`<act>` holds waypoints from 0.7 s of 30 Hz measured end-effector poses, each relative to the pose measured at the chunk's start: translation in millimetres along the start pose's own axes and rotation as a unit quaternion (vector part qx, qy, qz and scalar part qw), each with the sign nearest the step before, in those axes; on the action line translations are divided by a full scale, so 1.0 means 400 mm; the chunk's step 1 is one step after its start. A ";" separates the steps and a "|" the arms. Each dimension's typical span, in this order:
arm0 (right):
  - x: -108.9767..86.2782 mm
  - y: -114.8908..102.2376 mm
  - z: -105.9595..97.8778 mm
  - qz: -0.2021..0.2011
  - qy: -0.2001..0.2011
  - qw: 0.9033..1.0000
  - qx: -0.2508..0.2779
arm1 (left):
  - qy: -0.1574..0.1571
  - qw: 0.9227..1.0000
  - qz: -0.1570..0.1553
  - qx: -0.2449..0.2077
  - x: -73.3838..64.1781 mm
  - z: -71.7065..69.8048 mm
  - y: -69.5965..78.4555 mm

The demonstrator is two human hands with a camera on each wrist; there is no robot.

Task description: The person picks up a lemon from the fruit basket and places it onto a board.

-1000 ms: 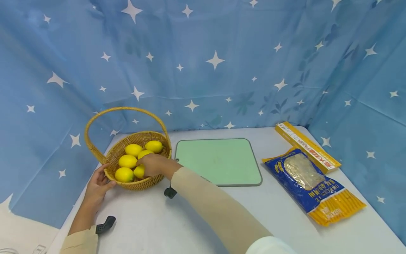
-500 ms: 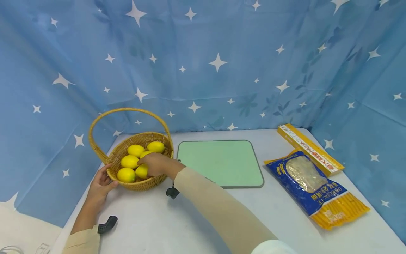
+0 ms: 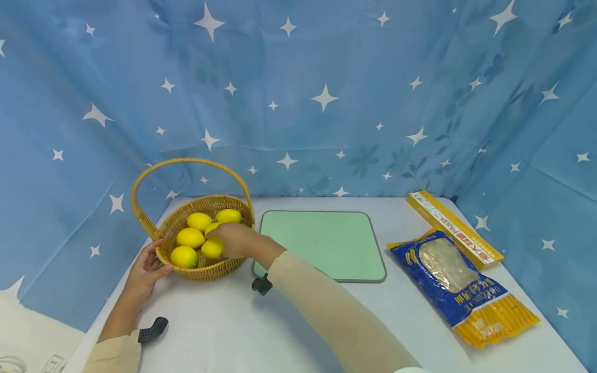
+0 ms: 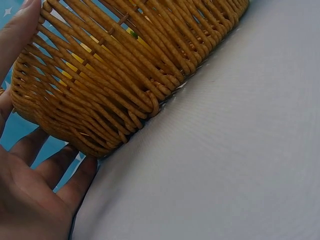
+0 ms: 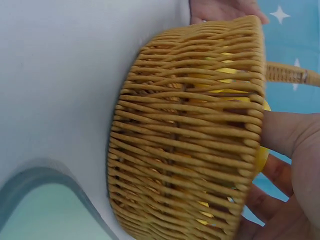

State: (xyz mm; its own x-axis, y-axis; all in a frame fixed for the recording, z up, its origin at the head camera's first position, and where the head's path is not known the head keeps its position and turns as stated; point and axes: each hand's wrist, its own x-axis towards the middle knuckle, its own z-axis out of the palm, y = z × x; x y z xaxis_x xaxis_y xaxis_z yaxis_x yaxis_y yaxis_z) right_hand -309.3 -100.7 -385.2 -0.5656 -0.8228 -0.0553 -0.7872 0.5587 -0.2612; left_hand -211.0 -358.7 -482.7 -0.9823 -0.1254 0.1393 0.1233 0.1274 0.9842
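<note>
A woven basket [image 3: 205, 272] with a tall arched handle stands at the left of the table, holding several yellow lemons [image 3: 190, 238]. My left hand [image 3: 143, 274] grips the basket's left side. In the left wrist view, its fingers [image 4: 75, 185] lie along the woven wall and the thumb is up near the rim. My right hand [image 3: 238, 241] reaches over the right rim and pinches one lemon [image 3: 212, 248] between thumb and fingers. In the right wrist view, the wicker wall [image 5: 185, 125] hides much of that lemon, and the right thumb [image 5: 285, 132] reaches over the rim.
Right of the basket lies a pale green cutting board [image 3: 322, 243] with a grey edge. A blue and yellow noodle bag [image 3: 459, 285] and a long yellow pasta box [image 3: 454, 228] lie at the right. A blue star-patterned curtain [image 3: 298, 129] hangs behind the white table [image 3: 224, 331].
My right hand has shifted slightly to the right, and the lemon in its fingers has come up a little among the others. My left hand stays at the basket's side.
</note>
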 end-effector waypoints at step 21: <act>-0.116 0.079 -0.051 0.010 0.089 0.995 0.053 | -0.002 1.000 0.007 0.012 -0.003 0.001 -0.002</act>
State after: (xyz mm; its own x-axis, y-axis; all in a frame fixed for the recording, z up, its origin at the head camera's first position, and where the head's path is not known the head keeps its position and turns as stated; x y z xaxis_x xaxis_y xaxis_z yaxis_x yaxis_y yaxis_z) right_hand -313.1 -42.5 -371.1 -0.6226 -0.7752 0.1070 -0.7505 0.5527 -0.3625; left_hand -210.1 -358.2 -483.4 -0.9810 -0.1205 0.1518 0.1327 0.1532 0.9792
